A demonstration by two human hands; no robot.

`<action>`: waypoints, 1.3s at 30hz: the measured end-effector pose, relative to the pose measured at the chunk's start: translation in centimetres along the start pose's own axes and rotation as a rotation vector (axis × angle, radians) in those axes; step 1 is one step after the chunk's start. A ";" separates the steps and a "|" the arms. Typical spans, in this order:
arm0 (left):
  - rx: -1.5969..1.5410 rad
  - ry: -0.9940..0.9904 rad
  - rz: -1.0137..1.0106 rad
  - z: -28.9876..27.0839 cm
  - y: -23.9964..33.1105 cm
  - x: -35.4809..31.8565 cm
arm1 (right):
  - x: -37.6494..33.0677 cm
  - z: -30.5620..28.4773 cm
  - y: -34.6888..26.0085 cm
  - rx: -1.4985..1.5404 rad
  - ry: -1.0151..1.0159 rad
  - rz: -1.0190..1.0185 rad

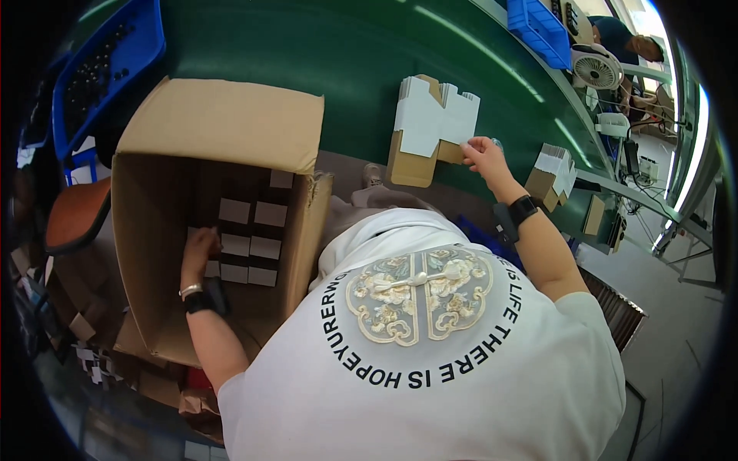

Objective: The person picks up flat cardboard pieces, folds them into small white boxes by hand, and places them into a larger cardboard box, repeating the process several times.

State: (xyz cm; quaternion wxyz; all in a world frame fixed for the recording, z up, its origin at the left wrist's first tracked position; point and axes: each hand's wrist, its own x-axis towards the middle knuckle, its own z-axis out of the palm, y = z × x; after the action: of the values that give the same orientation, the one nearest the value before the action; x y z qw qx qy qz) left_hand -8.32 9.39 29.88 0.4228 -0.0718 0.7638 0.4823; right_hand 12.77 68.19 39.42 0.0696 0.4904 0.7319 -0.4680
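My left hand (200, 250) is down inside a large open cardboard box (223, 123), its fingers curled among small white boxes (265, 247) set in rows. Whether one of these is in its grip is hidden by the hand. At the near edge of the green table, my right hand (484, 159) pinches the brown tab of a flat carton blank (413, 163). This blank belongs to a stack of white and brown blanks (430, 115) lying flat on the table.
Another stack of carton blanks (550, 173) lies right on the green table (354, 54). A blue tray (104, 84) of small dark parts stands far left, above an orange stool (77, 215). Back right are a blue bin (538, 31), a fan (597, 67) and another person (615, 38).
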 end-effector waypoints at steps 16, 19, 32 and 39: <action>1.005 -0.005 1.021 30.2 24.4 1.8 | 2.0 10.3 -0.4 0.224 -0.090 -0.315; 1.285 0.254 0.887 29.5 23.5 3.4 | 0.5 10.1 -0.5 0.346 -0.144 -0.204; 1.048 0.361 0.542 26.6 23.5 4.3 | 1.3 7.4 2.8 0.633 -0.226 0.097; 0.913 0.193 0.688 25.0 22.9 3.2 | 0.7 7.4 1.9 0.731 -0.210 -0.013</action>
State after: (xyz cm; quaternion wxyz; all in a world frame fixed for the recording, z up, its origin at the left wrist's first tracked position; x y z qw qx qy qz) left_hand -7.78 42.29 38.69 0.1585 0.3266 0.9090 0.2050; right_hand 11.22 63.22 33.76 -0.0382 0.4275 0.5087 -0.7463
